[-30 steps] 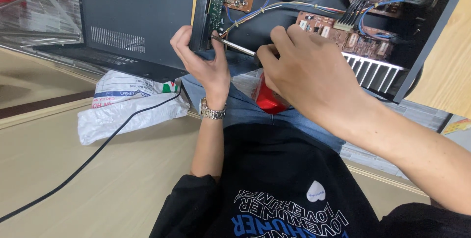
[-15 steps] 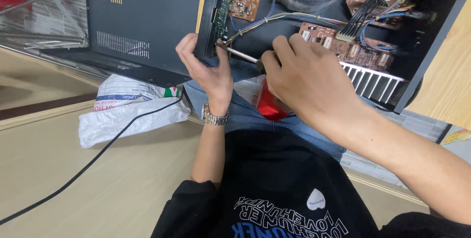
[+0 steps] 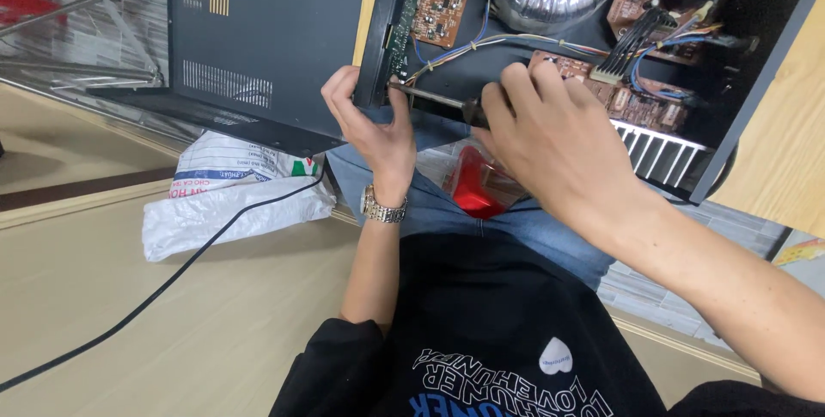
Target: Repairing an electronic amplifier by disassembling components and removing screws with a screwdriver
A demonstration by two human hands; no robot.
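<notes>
Over a pale floor (image 3: 172, 331), I see an open black box (image 3: 284, 39) resting on my lap. My left hand (image 3: 374, 129) grips its front edge. My right hand (image 3: 559, 142) wraps the screwdriver (image 3: 434, 103), which lies sideways, tip pointing left, touching that edge.

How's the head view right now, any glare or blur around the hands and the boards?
Head view: evenly lit and sharp on both the left hand and right hand; bright glare on the heat-sink fins; the chassis interior is dark at top right; screwdriver in slight shade.
</notes>
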